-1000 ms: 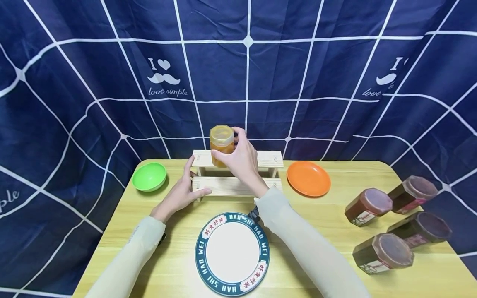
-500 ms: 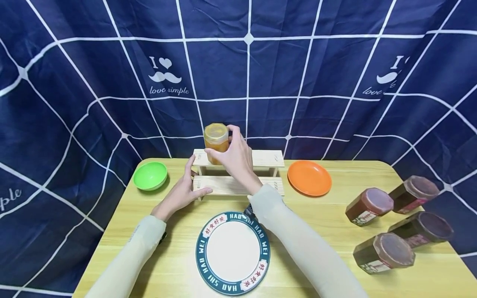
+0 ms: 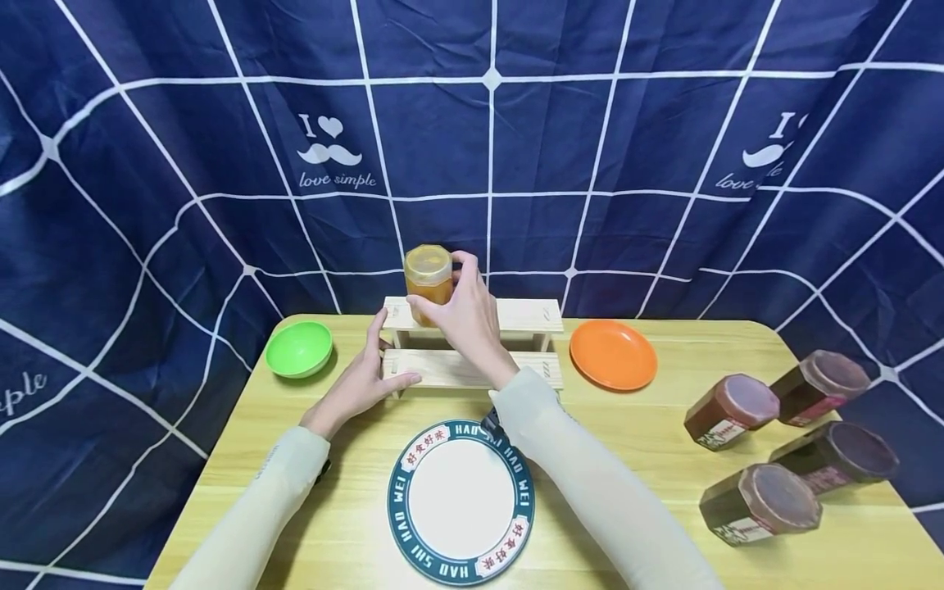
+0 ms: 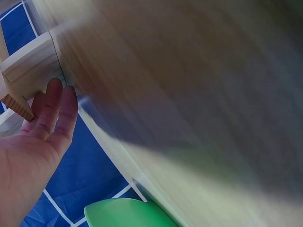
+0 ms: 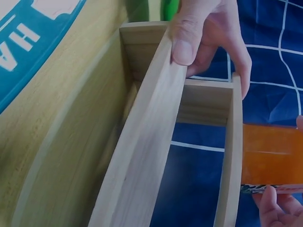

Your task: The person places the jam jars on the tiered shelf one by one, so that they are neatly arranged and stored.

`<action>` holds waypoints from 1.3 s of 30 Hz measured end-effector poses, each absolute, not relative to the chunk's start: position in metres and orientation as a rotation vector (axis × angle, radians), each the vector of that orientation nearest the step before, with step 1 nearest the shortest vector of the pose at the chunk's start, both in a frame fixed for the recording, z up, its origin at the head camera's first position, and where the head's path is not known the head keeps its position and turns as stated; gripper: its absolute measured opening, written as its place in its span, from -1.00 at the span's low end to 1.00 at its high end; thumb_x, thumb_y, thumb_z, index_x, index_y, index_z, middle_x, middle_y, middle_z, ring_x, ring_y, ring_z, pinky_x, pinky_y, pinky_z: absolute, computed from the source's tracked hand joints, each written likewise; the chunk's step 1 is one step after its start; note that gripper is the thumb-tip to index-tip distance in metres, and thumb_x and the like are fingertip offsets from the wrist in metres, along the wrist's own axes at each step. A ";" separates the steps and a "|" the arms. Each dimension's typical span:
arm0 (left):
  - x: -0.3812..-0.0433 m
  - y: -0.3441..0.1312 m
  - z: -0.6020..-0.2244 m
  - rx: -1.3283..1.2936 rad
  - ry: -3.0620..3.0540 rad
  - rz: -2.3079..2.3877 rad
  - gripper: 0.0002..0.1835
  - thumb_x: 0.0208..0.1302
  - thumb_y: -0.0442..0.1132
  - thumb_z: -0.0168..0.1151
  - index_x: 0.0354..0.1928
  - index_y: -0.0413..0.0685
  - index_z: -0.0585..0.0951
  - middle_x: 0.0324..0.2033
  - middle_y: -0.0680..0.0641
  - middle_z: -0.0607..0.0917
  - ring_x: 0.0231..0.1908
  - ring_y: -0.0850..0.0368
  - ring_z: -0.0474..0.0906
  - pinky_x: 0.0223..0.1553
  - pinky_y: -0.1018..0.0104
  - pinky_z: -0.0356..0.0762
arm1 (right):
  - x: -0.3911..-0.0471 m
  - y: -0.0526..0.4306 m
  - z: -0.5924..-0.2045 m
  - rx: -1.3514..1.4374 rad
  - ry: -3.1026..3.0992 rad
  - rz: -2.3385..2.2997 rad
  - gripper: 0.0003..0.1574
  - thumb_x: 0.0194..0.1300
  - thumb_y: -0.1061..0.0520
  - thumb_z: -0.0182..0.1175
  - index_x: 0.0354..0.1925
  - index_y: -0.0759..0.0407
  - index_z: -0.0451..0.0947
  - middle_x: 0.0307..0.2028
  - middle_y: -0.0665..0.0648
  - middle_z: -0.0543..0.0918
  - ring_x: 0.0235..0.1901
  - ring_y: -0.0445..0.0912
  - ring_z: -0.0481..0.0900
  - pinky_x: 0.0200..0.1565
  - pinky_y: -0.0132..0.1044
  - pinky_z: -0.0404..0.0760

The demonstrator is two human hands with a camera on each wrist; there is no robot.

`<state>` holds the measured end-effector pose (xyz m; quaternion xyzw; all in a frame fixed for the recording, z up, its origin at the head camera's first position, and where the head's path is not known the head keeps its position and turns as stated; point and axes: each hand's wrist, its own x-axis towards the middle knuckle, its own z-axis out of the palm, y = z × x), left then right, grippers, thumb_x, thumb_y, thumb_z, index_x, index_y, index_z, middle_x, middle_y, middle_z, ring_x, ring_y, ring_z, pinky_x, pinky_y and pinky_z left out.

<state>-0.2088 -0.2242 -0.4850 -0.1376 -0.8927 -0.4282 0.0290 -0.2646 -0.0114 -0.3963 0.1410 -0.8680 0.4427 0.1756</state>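
On the upper step [image 3: 527,314] of the wooden rack [image 3: 438,370], the amber jar [image 3: 428,288] is being clasped by the right grip [image 3: 468,310] while the rack's left end is being held by the left grip [image 3: 359,383], a topple being judged possible if the jar's base is being left overhanging.

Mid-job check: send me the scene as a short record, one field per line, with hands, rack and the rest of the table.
Right hand: grips the amber jar
Jar pose: upright, toward the left end of the upper shelf; whether its weight rests there, cannot tell
Left hand: holds the rack's left end, thumb on the lower shelf
Left of rack: green bowl
Right of rack: orange plate
Front of rack: rimmed plate
Far right: four darker jars
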 end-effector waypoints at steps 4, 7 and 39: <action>-0.208 -0.224 -0.484 -0.422 -2.756 -1.331 0.40 0.32 0.03 0.64 0.77 0.18 -0.34 0.09 -0.31 0.60 -0.01 -0.14 0.61 0.14 -0.14 0.51 | -0.262 -0.010 -0.395 0.409 -2.466 1.296 0.23 0.21 -0.22 0.67 0.55 0.05 0.15 0.12 0.16 0.68 0.01 0.06 0.66 -0.03 0.01 0.58; -0.208 -0.223 -0.482 -0.427 -2.755 -1.334 0.40 0.32 0.00 0.64 0.77 0.17 -0.33 0.09 -0.31 0.61 -0.03 -0.13 0.62 0.13 -0.14 0.52 | -0.260 -0.008 -0.394 0.415 -2.469 1.345 0.29 0.20 -0.19 0.68 0.58 0.07 0.11 0.14 0.16 0.64 0.05 0.06 0.67 0.00 0.02 0.58; -0.208 -0.224 -0.479 -0.438 -2.796 -1.254 0.35 0.33 0.02 0.63 0.78 0.15 -0.26 0.14 -0.35 0.58 0.09 -0.22 0.57 0.16 -0.17 0.49 | -0.204 0.082 -0.353 0.391 -2.270 1.696 0.10 0.34 0.04 0.58 0.59 0.12 0.15 0.33 0.25 0.50 0.29 0.07 0.61 0.21 0.05 0.57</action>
